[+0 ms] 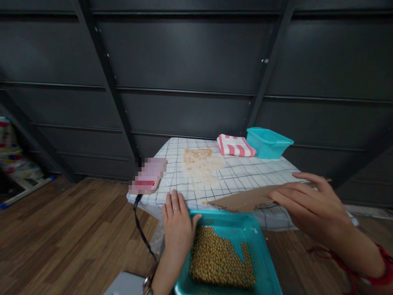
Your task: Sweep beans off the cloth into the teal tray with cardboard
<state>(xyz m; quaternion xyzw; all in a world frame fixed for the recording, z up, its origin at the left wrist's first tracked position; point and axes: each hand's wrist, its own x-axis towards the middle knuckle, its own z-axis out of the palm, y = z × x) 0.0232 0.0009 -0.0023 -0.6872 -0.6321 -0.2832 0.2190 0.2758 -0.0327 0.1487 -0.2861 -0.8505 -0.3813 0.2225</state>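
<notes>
My right hand [310, 203] grips a flat strip of brown cardboard [245, 199], which lies along the front edge of the checked tablecloth [245, 176]. My left hand [178, 225] rests with its fingers stretched out over the table edge, its thumb by the rim of a teal plastic basin [264, 246]. Many small round golden-brown beans [219, 260] cover much of the basin's bottom. Pale fine grains [204, 168] lie spread on the cloth, with yellowish pieces [198, 153] at their far side. A few yellowish bits lie near the cardboard's left tip.
A folded pink-and-white striped cloth [236, 146] and a turquoise plastic container [267, 143] stand at the table's back right. A pink phone-like object [149, 176], partly blurred out, lies at the left edge. A black strap [139, 225] hangs below it. Dark metal panels [184, 53] rise behind.
</notes>
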